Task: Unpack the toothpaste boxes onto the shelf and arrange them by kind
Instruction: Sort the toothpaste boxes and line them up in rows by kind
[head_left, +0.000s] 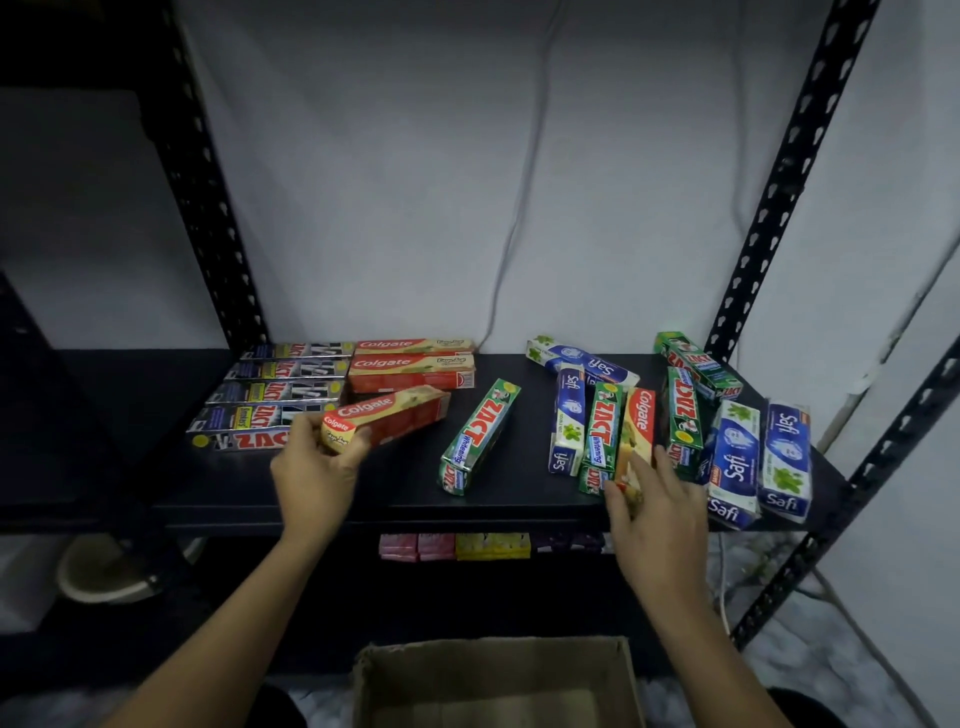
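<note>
On the black shelf (395, 486) the left hand (317, 475) grips the near end of a slanted Colgate box (400, 415), thumb and fingers curled round its cap end. The box's far end points towards the stacked Colgate boxes (413, 366) at the back, left of centre. Beside that stack, towards the back-left corner, the black Zact boxes (280, 392) lie in a neat row running forward. The right hand (657, 514) is near the front edge, right of centre, with its thumb and fingers closed on the near end of a second Colgate box (640, 426). This box lies lengthwise in a loose jumble, touching a green Zact box (602, 431) on its left. More green Zact boxes (683, 415) and blue Safi boxes (735, 462) are scattered around it towards the right edge. A lone green Zact box (480, 434) lies aslant at the middle of the shelf, apart from both hands. A cardboard carton (493, 675) sits open below the front edge.
</note>
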